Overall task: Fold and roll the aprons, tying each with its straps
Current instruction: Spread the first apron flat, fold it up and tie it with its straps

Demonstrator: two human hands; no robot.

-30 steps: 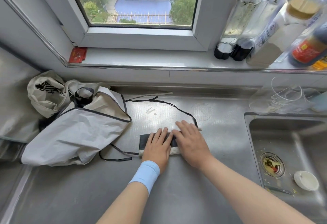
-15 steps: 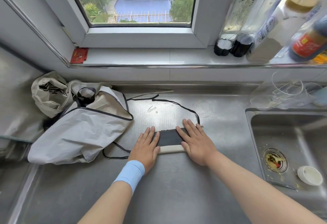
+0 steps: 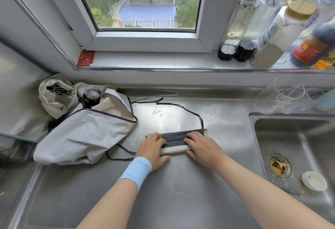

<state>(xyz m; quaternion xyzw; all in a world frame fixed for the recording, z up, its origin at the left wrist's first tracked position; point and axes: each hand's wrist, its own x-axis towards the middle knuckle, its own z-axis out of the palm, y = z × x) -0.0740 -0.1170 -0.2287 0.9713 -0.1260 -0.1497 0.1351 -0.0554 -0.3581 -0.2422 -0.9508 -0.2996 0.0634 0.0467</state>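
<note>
A small rolled apron (image 3: 175,141), dark grey on top with a pale edge, lies on the steel counter (image 3: 163,192) in front of me. My left hand (image 3: 153,149), with a light blue wristband, grips its left end with curled fingers. My right hand (image 3: 201,148) grips the right end the same way. A thin dark strap (image 3: 188,110) runs from the roll's right end in a loop toward the back. A second dark strap (image 3: 119,154) trails off to the left.
A heap of grey aprons (image 3: 87,131) and a crumpled beige bag (image 3: 56,94) lie at the left. The sink (image 3: 293,149) with a white cap (image 3: 314,180) is at the right. Bottles (image 3: 272,29) line the window sill; a glass jug (image 3: 282,98) stands behind the sink.
Both hands moved apart from the middle to the roll's two ends, and their fingers curled from flat to gripping. The roll shifted slightly away from me.
</note>
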